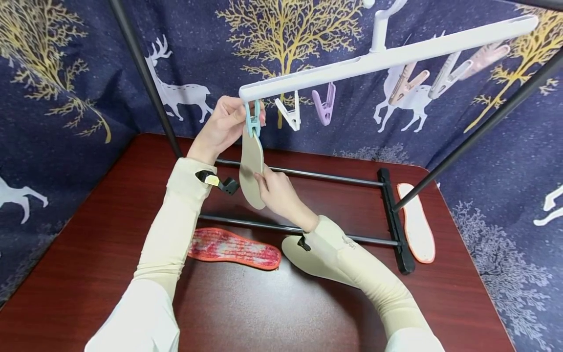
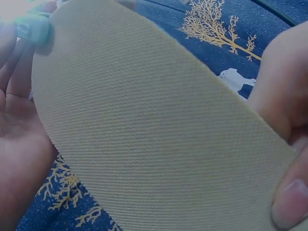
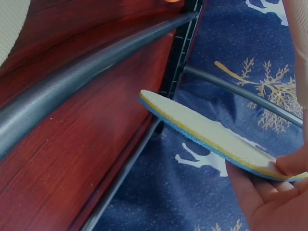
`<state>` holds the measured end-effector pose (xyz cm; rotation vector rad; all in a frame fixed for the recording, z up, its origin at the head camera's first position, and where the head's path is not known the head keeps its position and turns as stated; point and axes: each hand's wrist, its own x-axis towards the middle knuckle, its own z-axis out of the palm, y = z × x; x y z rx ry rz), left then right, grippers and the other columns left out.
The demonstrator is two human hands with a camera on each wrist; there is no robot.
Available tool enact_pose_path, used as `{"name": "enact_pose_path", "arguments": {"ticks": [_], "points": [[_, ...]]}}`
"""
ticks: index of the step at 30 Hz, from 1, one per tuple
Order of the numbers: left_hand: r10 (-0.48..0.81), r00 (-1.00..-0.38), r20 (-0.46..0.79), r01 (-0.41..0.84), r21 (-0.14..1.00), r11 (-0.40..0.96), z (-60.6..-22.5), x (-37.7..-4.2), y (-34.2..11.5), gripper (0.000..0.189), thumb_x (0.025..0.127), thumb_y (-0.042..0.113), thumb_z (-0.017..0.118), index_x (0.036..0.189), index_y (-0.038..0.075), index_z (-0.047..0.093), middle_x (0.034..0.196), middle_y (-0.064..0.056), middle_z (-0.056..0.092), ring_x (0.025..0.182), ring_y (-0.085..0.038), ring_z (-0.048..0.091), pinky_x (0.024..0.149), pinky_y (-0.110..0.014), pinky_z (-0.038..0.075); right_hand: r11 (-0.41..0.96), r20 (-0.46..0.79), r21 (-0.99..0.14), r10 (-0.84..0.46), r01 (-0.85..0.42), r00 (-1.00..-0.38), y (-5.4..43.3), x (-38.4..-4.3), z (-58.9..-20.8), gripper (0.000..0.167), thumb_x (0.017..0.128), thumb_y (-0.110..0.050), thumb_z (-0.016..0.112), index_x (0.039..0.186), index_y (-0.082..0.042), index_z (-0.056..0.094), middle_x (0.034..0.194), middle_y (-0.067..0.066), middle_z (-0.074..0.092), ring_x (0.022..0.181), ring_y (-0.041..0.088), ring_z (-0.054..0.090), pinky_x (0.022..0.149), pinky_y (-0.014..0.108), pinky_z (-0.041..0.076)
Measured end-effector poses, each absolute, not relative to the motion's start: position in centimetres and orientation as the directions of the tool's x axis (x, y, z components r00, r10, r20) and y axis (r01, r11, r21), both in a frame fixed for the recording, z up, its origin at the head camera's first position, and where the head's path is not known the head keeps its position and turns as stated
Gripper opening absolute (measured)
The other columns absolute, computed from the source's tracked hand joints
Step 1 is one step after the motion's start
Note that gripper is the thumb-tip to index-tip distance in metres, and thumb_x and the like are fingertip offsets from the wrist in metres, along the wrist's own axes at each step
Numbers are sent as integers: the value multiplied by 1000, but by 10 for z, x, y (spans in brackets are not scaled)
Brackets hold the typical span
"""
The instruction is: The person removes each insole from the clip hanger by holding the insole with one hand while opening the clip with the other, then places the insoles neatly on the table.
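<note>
A beige insole (image 1: pixel 251 168) hangs upright below the left end of the white hanger bar (image 1: pixel 308 80). Its top edge meets the lower end of a light blue clothespin (image 1: pixel 252 120). My left hand (image 1: pixel 224 122) pinches that clothespin between thumb and fingers. Lower down, my right hand (image 1: pixel 281 193) grips the insole's edge, thumb on one face and fingers on the other. Up close in the left wrist view, the insole (image 2: pixel 144 110) shows a ribbed beige face, with the clothespin (image 2: pixel 33 29) at its upper corner. Seen edge-on in the right wrist view, the insole (image 3: pixel 207 132) has yellow and blue layers.
A white clothespin (image 1: pixel 290 113), a purple one (image 1: pixel 325 105) and several others hang along the bar. On the table (image 1: pixel 246 303) lie a red patterned insole (image 1: pixel 237 248), a beige insole (image 1: pixel 316 264) and an orange-edged white one (image 1: pixel 415 222). Black rack poles (image 1: pixel 147 73) flank the work.
</note>
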<state>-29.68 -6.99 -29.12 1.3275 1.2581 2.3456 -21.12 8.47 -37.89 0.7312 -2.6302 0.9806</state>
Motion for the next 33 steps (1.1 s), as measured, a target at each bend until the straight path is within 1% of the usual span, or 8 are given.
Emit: {"name": "enact_pose_path", "arguments": {"ticks": [4,9,19,24,27,29,31,33], "points": [[491,-591,641,261,727,-635,-291,-297,-70,25,81,32,73,83,8,77,86,-6,66,79,-19,58,76,-29,48,648,384,-544,-373,-534,-845,86,-211,-379,27,101,-14,48,120,2,58,101,19,73,86,26,73,66,34,60],[480,-594,646,267,721,-640,-290,-297,-69,25,81,31,74,85,7,77,84,-6,67,78,-19,58,76,-29,48,643,376,-552,-377,-531,-847,88,-211,-379,26,101,-13,49,119,3,58,100,19,73,86,25,73,66,34,60],[467,-605,645,268,718,-643,-286,-296,-71,23,82,30,73,84,8,78,83,-5,67,80,-19,57,75,-28,50,671,344,-538,-377,-510,-860,90,-207,-380,23,100,-14,51,114,2,61,98,18,73,85,25,73,65,34,60],[473,-602,644,270,721,-638,-286,-296,-72,23,83,30,72,86,8,77,84,-5,68,81,-19,57,76,-27,50,665,348,-542,-379,-514,-857,93,-205,-378,24,100,-14,51,115,1,61,101,18,73,87,26,73,68,36,60],[477,-596,646,268,720,-640,-287,-296,-72,24,84,30,71,88,7,77,84,-5,67,81,-19,56,76,-27,49,655,345,-558,-374,-509,-860,95,-204,-377,23,100,-14,51,114,1,62,101,18,73,89,26,73,68,34,60],[482,-592,646,266,721,-640,-287,-296,-73,25,84,30,71,89,6,77,85,-5,67,82,-19,56,76,-27,49,653,349,-565,-365,-504,-863,97,-204,-377,22,99,-14,52,112,1,63,98,17,73,88,25,73,65,31,59],[494,-589,639,259,729,-634,-287,-296,-74,26,85,30,70,90,5,76,86,-6,67,83,-20,56,77,-27,48,646,356,-574,-356,-503,-864,100,-203,-377,21,99,-13,53,110,2,64,93,16,74,87,25,73,59,29,56],[507,-590,629,254,740,-623,-287,-295,-75,27,85,31,69,91,5,76,87,-6,67,84,-20,57,79,-26,49,637,372,-580,-347,-507,-861,102,-202,-376,21,99,-12,53,110,2,64,91,16,74,87,25,73,58,28,55]]}}
